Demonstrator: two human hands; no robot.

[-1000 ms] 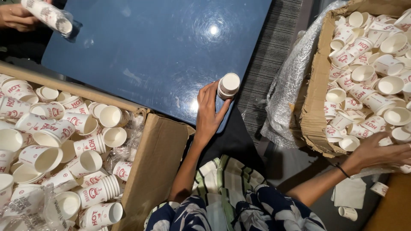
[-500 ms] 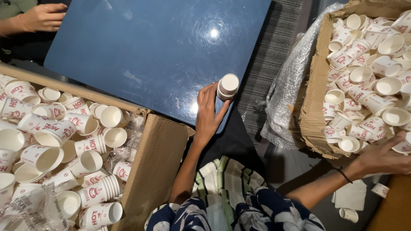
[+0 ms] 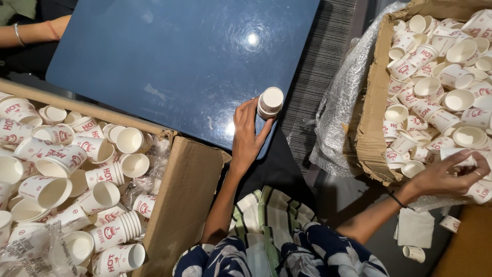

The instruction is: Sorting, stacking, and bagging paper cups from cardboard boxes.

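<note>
My left hand (image 3: 246, 134) grips a short stack of white paper cups (image 3: 270, 101), which stands upside down on the near edge of the blue table (image 3: 169, 56). My right hand (image 3: 445, 175) reaches into the cardboard box on the right (image 3: 370, 134). Its fingers close on a single white paper cup with red print (image 3: 455, 153) among the loose cups. Both forearms stretch out from my lap, which is covered in patterned cloth.
Another open cardboard box (image 3: 187, 190) at the left holds several loose and nested cups. Clear plastic wrap (image 3: 338, 107) hangs off the right box. Another person's forearm (image 3: 36, 32) rests at the top left. A few cups (image 3: 414, 252) and a paper scrap lie on the floor.
The other person's hand, which held a cup stack at the top left, has drawn back. My right hand moved up into the right box onto a cup. My left hand stayed put.
</note>
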